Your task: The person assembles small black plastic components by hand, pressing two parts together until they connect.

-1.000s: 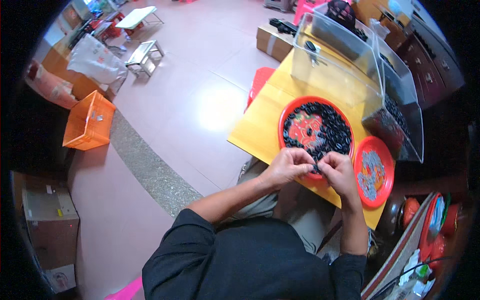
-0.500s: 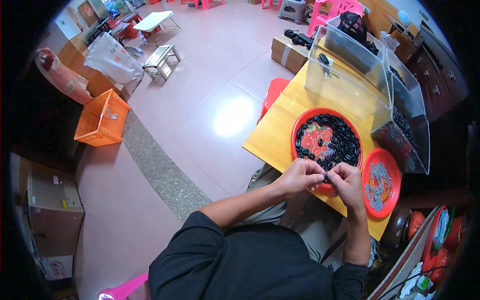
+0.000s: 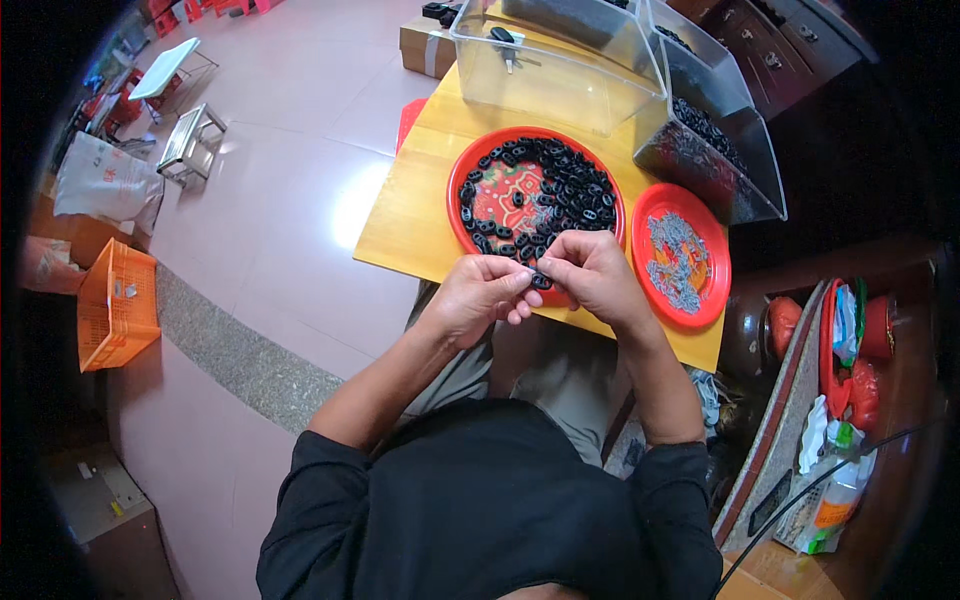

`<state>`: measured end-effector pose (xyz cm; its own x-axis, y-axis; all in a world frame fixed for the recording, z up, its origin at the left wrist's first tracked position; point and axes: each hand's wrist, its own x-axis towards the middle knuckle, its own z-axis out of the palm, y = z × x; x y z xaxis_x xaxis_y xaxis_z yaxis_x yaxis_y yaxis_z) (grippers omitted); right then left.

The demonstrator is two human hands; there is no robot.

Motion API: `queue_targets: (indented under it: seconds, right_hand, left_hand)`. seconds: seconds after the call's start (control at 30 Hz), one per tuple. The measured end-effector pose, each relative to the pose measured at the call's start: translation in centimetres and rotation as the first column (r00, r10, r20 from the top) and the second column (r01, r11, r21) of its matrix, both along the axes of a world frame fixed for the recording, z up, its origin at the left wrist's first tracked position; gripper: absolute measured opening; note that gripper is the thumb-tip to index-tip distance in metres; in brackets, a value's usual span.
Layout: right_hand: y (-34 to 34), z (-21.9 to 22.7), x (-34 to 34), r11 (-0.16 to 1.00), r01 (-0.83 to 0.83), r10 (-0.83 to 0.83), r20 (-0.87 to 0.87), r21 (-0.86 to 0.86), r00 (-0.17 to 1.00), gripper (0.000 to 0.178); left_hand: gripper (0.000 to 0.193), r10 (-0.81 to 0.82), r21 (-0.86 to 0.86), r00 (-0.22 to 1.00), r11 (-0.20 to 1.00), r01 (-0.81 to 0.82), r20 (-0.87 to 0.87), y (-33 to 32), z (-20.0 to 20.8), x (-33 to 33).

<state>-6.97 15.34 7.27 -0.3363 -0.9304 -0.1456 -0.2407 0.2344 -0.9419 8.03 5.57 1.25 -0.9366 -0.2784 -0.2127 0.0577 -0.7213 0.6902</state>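
At the near rim of a round red tray [image 3: 455,190], both hands meet with fingertips pressed together. A small black oval plastic piece with two holes [image 3: 541,282] shows between them. My left hand [image 3: 480,302] is closed in a pinch on this piece. My right hand [image 3: 597,277] is also closed, its thumb and forefinger against the piece's upper end; anything tiny within that pinch is hidden. Many similar black pieces [image 3: 582,190] fill the tray, mostly on its right side. A smaller red plate [image 3: 708,222] on the right holds small grey pieces [image 3: 685,285].
On the yellow table [image 3: 405,215], a clear plastic bin [image 3: 560,85] with keys [image 3: 506,52] stands behind the tray. Another clear bin [image 3: 715,165] with black pieces is at the right. An orange crate [image 3: 120,305] sits on the floor at left; a cluttered shelf [image 3: 850,400] is at right.
The view has swung to the right and down, so the table sits further left and higher in the picture. Both hands remain together at the tray's near rim with the black piece.
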Motion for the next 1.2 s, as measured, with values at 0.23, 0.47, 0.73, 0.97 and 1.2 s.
queue_targets:
  seconds: [0.23, 0.47, 0.73, 0.97, 1.2]
  right_hand:
    - [0.7, 0.1, 0.0, 1.0, -0.02, 0.02, 0.007, -0.006, 1.0, 0.014]
    - [1.0, 0.5, -0.4, 0.997, -0.07, 0.069, 0.021, 0.024, 0.997, 0.016]
    - [1.5, 0.3, 0.2, 0.992, -0.126, 0.125, -0.058, -0.011, 0.99, 0.016]
    - [2.1, 0.1, 0.9, 0.995, -0.088, 0.084, -0.12, -0.036, 0.989, 0.017]
    - [3.2, 0.6, 2.3, 0.993, -0.005, 0.0, -0.048, -0.12, 0.999, 0.015]
  left_hand:
    - [0.014, 0.003, 0.026, 1.0, 1.0, -0.003, 0.003, 0.8, 0.3, 0.3]
    - [0.014, 0.011, -0.063, 0.999, 0.998, -0.008, 0.048, 1.3, 0.9, 0.8]
    - [0.013, 0.052, -0.122, 0.997, 0.991, -0.046, 0.048, 1.9, 1.0, 0.9]
    - [0.014, 0.103, -0.178, 0.993, 0.98, -0.093, 0.051, 2.6, 1.3, 1.0]
    - [0.012, 0.232, -0.179, 0.972, 0.958, -0.224, 0.024, 2.8, 1.7, 0.8]
